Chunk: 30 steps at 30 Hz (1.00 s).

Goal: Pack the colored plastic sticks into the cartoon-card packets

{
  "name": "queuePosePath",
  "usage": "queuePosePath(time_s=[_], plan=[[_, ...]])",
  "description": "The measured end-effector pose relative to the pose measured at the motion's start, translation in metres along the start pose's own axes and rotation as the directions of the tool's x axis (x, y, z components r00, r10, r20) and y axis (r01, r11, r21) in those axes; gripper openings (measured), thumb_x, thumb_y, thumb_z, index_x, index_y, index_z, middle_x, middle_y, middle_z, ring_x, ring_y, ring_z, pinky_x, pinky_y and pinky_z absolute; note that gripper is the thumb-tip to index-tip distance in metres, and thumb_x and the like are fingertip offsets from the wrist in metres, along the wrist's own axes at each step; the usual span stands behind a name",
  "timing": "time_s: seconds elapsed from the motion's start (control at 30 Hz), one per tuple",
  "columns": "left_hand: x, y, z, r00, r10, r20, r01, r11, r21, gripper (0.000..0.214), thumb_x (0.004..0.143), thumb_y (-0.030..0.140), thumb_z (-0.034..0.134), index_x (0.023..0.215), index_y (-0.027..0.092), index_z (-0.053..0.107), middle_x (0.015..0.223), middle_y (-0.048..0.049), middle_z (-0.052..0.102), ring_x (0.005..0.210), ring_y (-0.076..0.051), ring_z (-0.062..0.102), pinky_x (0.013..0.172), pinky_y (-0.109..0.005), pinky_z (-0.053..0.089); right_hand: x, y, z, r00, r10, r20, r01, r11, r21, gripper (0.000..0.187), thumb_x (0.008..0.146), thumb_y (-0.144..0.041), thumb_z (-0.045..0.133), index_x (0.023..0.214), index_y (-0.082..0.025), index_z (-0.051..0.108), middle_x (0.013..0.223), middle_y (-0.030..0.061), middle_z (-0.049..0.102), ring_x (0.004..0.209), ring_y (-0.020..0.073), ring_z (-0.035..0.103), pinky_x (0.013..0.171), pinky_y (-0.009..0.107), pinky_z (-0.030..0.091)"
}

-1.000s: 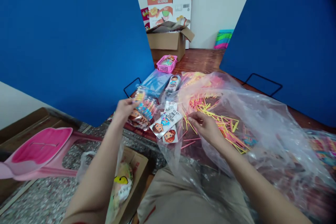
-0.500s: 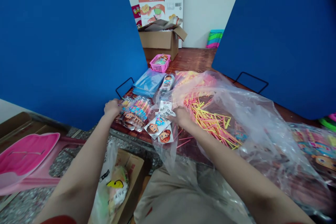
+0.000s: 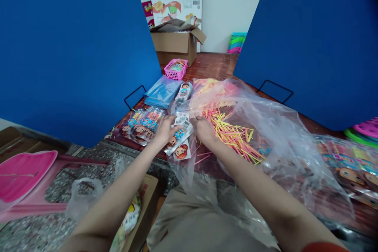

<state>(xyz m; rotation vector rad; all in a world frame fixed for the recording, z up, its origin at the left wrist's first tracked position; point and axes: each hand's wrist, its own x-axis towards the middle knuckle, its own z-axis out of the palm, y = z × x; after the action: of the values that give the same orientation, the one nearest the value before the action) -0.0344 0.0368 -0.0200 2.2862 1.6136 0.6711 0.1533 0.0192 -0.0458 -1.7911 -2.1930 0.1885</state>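
Note:
Printed cartoon cards (image 3: pixel 176 137) lie fanned in a small stack on clear plastic at the table's front. At their left side is my left hand (image 3: pixel 164 130), thumb and fingers apart, fingertips at the cards' edge. My right hand (image 3: pixel 203 130) is at their right end with its fingers curled together; what they pinch, if anything, is hidden. Just right of it, a heap of pink and yellow sticks (image 3: pixel 233 136) spills from a large clear plastic bag (image 3: pixel 280 126). Filled clear packets (image 3: pixel 144 124) with cartoon faces lie left of my left hand.
Behind the cards are blue plastic sleeves (image 3: pixel 163 91), another card bundle (image 3: pixel 183 92) and a pink basket (image 3: pixel 176 70). An open carton (image 3: pixel 171 43) stands farther back. Blue panels (image 3: pixel 73 47) flank the table. More packets (image 3: pixel 348 165) lie right; a pink chair (image 3: pixel 26 173) stands left.
My left hand has moved right, from the filled packets to the cards. My right hand stays by the cards' right end, its fingers no longer over the top card. The view has shifted slightly.

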Motion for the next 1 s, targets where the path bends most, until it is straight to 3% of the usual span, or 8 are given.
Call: queuePosePath(time_s=[0.1, 0.3, 0.47, 0.57, 0.63, 0.73, 0.83, 1.0], plan=[[0.005, 0.006, 0.010, 0.997, -0.066, -0.043, 0.064, 0.997, -0.046, 0.044, 0.070, 0.039, 0.075, 0.107, 0.016, 0.068, 0.094, -0.0102, 0.069, 0.088, -0.025, 0.061, 0.082, -0.035, 0.045, -0.007, 0.002, -0.005, 0.985, -0.051, -0.162, 0.071, 0.991, 0.116, 0.031, 0.097, -0.029, 0.040, 0.109, -0.020, 0.067, 0.098, 0.0096, 0.067, 0.096, 0.0210, 0.058, 0.084, 0.028, 0.040], [0.011, 0.011, 0.026, 0.986, -0.163, -0.029, 0.122, 0.835, -0.537, 0.031, 0.070, 0.047, 0.068, 0.066, 0.016, 0.067, 0.063, -0.0016, 0.062, 0.061, -0.017, 0.054, 0.062, -0.027, 0.042, -0.015, 0.000, -0.012, 0.935, 0.218, -0.280, -0.004, 0.795, 0.606, 0.037, 0.095, -0.045, 0.043, 0.088, -0.016, 0.065, 0.079, 0.0030, 0.067, 0.069, 0.0138, 0.058, 0.065, 0.022, 0.041], [0.005, 0.013, 0.026, 0.995, -0.101, -0.006, 0.094, 0.943, -0.318, 0.029, 0.080, 0.039, 0.057, 0.067, 0.017, 0.070, 0.066, -0.0041, 0.065, 0.070, -0.020, 0.057, 0.070, -0.029, 0.042, -0.011, 0.006, -0.006, 0.942, 0.283, -0.178, -0.127, 0.795, 0.594, 0.041, 0.090, -0.052, 0.048, 0.077, -0.017, 0.064, 0.064, 0.0000, 0.063, 0.058, 0.0122, 0.054, 0.056, 0.022, 0.035], [0.001, 0.014, 0.020, 0.986, -0.062, -0.158, 0.022, 0.969, -0.246, 0.026, 0.083, 0.034, 0.052, 0.081, 0.017, 0.073, 0.086, -0.0087, 0.070, 0.085, -0.023, 0.060, 0.082, -0.032, 0.043, -0.010, 0.008, -0.002, 0.963, 0.256, -0.083, -0.187, 0.858, 0.479, 0.036, 0.089, -0.049, 0.054, 0.082, -0.016, 0.068, 0.072, 0.0033, 0.067, 0.065, 0.0143, 0.059, 0.062, 0.023, 0.038], [0.001, 0.018, 0.013, 0.953, -0.145, -0.267, 0.042, 0.933, -0.358, 0.025, 0.082, 0.033, 0.054, 0.084, 0.016, 0.071, 0.088, -0.0090, 0.070, 0.086, -0.023, 0.062, 0.084, -0.033, 0.044, -0.011, 0.008, -0.003, 0.973, 0.219, -0.071, -0.170, 0.891, 0.421, 0.032, 0.089, -0.044, 0.057, 0.094, -0.016, 0.070, 0.086, 0.0069, 0.070, 0.076, 0.0160, 0.062, 0.069, 0.024, 0.041], [0.000, 0.031, -0.001, 0.898, -0.348, -0.269, 0.097, 0.754, -0.650, 0.022, 0.076, 0.035, 0.060, 0.080, 0.015, 0.066, 0.076, -0.0047, 0.067, 0.072, -0.018, 0.060, 0.073, -0.029, 0.047, -0.015, 0.013, -0.018, 0.972, 0.185, -0.146, -0.105, 0.894, 0.435, 0.035, 0.091, -0.040, 0.053, 0.113, -0.014, 0.066, 0.101, 0.0093, 0.069, 0.083, 0.0154, 0.063, 0.076, 0.023, 0.043], [-0.005, 0.048, -0.013, 0.897, -0.430, -0.098, 0.159, 0.523, -0.837, 0.026, 0.066, 0.038, 0.070, 0.075, 0.016, 0.061, 0.065, 0.0010, 0.060, 0.060, -0.013, 0.055, 0.061, -0.025, 0.044, -0.023, 0.037, -0.043, 0.968, 0.179, -0.177, -0.086, 0.896, 0.436, 0.030, 0.094, -0.035, 0.049, 0.103, -0.016, 0.070, 0.094, 0.0062, 0.071, 0.082, 0.0146, 0.063, 0.075, 0.023, 0.043], [-0.021, 0.076, -0.009, 0.877, -0.444, 0.181, 0.297, 0.208, -0.932, 0.040, 0.047, 0.037, 0.084, 0.069, 0.017, 0.057, 0.061, 0.0041, 0.055, 0.053, -0.009, 0.048, 0.052, -0.021, 0.039, -0.046, 0.103, -0.070, 0.950, 0.312, 0.018, -0.307, 0.919, 0.246, 0.024, 0.089, -0.028, 0.054, 0.091, -0.014, 0.073, 0.081, 0.0057, 0.072, 0.073, 0.0165, 0.063, 0.065, 0.024, 0.041]])
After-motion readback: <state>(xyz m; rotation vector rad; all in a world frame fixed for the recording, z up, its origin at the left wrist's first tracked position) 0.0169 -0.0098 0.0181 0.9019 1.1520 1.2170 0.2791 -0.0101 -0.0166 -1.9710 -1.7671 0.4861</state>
